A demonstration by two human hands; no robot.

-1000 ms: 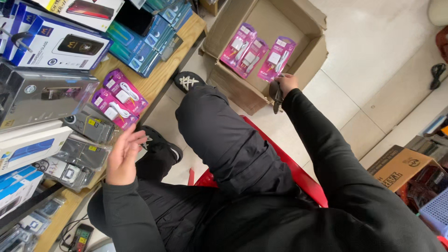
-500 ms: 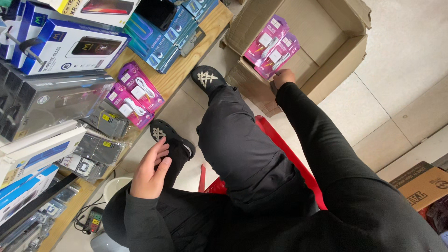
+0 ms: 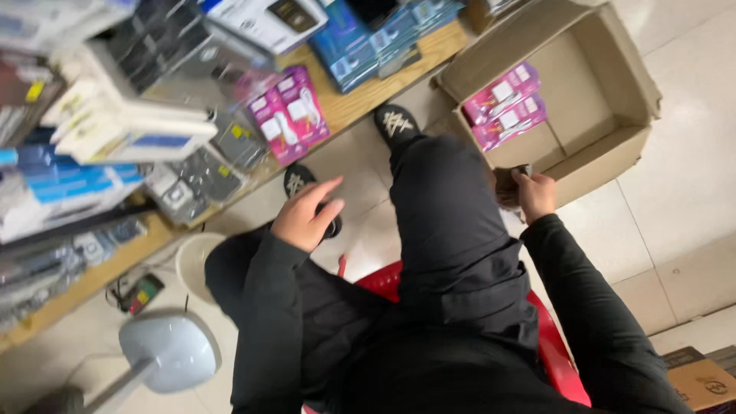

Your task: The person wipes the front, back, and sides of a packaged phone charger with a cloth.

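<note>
Seated person between a stocked shelf and a cardboard box [image 3: 606, 100]
Left hand [image 3: 304, 218] hangs open, empty, pink packages [image 3: 290, 113] beyond it; right hand [image 3: 534, 195] grips the box's near wall, more pink packs [image 3: 506, 107] inside.

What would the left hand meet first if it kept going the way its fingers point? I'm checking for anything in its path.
Judging loosely, the left hand points up-right toward the pink boxes on the wooden shelf. Those look first in line, though depth is unclear.
</note>
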